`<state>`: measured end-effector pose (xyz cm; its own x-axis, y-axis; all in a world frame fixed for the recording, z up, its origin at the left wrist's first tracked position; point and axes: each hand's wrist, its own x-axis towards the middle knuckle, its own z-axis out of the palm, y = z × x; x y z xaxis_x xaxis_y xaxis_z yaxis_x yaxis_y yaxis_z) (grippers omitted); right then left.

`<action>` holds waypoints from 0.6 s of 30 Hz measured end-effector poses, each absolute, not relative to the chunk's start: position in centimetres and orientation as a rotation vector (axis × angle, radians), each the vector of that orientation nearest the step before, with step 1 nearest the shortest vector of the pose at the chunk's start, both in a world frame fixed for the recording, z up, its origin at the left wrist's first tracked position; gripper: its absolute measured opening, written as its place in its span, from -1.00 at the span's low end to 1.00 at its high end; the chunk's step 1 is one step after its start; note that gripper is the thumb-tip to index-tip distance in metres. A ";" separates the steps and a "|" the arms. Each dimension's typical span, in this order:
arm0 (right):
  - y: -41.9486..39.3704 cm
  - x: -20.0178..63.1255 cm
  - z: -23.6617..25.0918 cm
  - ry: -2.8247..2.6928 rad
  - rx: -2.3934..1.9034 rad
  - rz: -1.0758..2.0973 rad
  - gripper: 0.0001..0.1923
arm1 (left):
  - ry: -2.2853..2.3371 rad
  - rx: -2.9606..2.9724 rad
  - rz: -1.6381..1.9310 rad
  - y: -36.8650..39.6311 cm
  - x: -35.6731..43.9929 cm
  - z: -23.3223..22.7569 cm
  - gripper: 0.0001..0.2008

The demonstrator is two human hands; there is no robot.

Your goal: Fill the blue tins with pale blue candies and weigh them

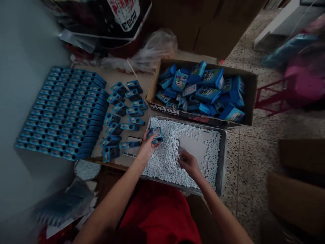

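My left hand (146,148) is closed around a small blue candy box (156,135), held over the left part of a metal tray (223,162). Small white candies (165,161) cover much of that tray, with a bare patch right of its middle. At the edge of this patch, my right hand (188,162) has its fingers curled in against the candies. A dim, pale shape shows at those fingertips, too unclear to name. Left of my left hand, several blue boxes (129,127) stand loosely on the table, close to a flat device with a pale top (132,153).
Beyond the tray, a cardboard carton (203,118) holds many jumbled blue boxes. Tight rows of blue boxes (63,115) fill the table's left side. A clear plastic bag (159,47) lies at the back. A pink stool (274,96) stands on the speckled floor (250,159) at right.
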<state>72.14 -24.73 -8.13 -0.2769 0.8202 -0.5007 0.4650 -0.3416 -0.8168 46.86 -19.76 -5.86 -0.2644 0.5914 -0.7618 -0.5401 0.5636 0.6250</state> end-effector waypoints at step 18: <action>-20.1 68.8 -0.9 -1.358 -1.782 2.160 -0.71 | 1.276 0.277 0.933 -21.5 48.2 -5.6 -0.22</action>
